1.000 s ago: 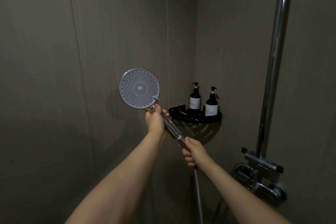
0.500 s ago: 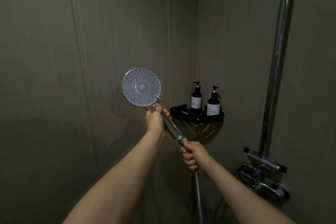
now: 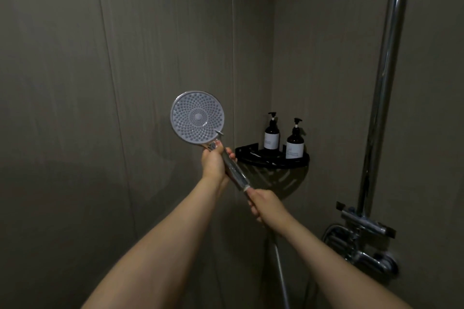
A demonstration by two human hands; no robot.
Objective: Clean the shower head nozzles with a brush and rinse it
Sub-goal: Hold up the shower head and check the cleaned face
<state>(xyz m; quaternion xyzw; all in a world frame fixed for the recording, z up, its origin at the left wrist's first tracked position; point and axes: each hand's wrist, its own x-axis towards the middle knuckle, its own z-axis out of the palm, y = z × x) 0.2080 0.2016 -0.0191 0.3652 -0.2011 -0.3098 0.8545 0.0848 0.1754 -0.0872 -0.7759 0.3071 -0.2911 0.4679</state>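
The left hand has its grip wrapped round the top of the shower head's handle, just under the round nozzle face, which tilts up and to the left. The right hand has its grip curled round the handle's lower end, where the hose hangs down. Two pump bottles stand on the corner shelf behind.

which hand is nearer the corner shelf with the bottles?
Right. The right hand grips the handle's lower end just below the corner shelf; the left hand grips the handle near the shower head, left of the shelf.
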